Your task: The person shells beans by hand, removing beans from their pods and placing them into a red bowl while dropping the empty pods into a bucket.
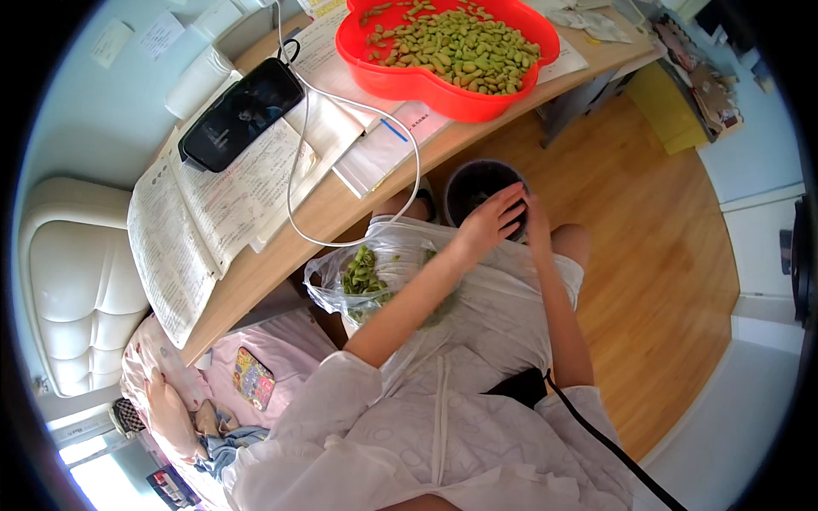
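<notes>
Over a dark round bin (464, 183) between my knees, my left hand (494, 223) reaches across with its fingers stretched out and slightly apart. My right hand (537, 223) is upright right beside it, close to the left fingertips. Its fingers are partly hidden, and I cannot make out anything held between the hands. A clear plastic bag (319, 285) lies open on my lap, left of my left forearm, with green pods (362, 274) inside. On the desk ahead, a red tray (400, 88) carries many shelled green beans (464, 51).
The wooden desk (247, 289) bears open notebooks (226, 200), a propped-up phone (243, 115) and a looping white cable (417, 170). Left below is a pink bed (294, 345) with a patterned phone case (253, 379). A yellow box (665, 106) stands at far right. A black cord (605, 439) runs beside me.
</notes>
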A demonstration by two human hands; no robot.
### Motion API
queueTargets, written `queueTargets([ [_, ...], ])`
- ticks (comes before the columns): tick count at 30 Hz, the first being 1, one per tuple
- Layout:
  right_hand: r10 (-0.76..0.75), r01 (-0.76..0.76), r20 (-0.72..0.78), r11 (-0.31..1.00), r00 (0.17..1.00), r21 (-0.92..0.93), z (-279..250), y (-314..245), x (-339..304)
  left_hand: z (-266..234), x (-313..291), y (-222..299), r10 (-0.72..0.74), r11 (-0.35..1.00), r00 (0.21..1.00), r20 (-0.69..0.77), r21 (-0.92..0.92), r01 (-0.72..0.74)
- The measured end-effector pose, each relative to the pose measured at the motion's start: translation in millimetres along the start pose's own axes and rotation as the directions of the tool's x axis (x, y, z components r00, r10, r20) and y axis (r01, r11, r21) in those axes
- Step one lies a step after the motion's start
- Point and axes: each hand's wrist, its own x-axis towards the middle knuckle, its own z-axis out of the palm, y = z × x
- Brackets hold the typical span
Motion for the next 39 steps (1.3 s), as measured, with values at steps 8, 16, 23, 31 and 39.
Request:
queueTargets([
  [8,-0.693,0.717,-0.249,0.697,0.677,0.008,-7.1,-74.9,-60.0,3.6,6.5,-26.9,0.042,0.65,0.967,-0.252,0.742,0.165],
  [16,0.233,-0.544,0.496,0.246,0.837,0.802,-28.5,-47.7,-36.3,52.5,-64.0,-13.8,0.511,0.172,0.668,0.54,0.698,-0.696],
  [23,-0.087,0.042,0.051,0.815,0.995,0.578,-33.0,-68.9,-68.0,-62.9,-96.8,10.0,0.32,-0.351,0.916,0.244,0.928,-0.125],
  [31,0.062,-0.184,0.209,0.749,0.976,0.636,-26.1,-56.6,-84.7,-111.6,-121.5,28.0,0.298,-0.399,0.924,0.238,0.911,-0.106],
  [39,0.067,-0.221,0.258,0.742,0.964,0.632,-10.9,-59.8,-89.9,-111.3,-91.4,10.5,0.153,-0.712,0.951,0.269,0.697,-0.083],
])
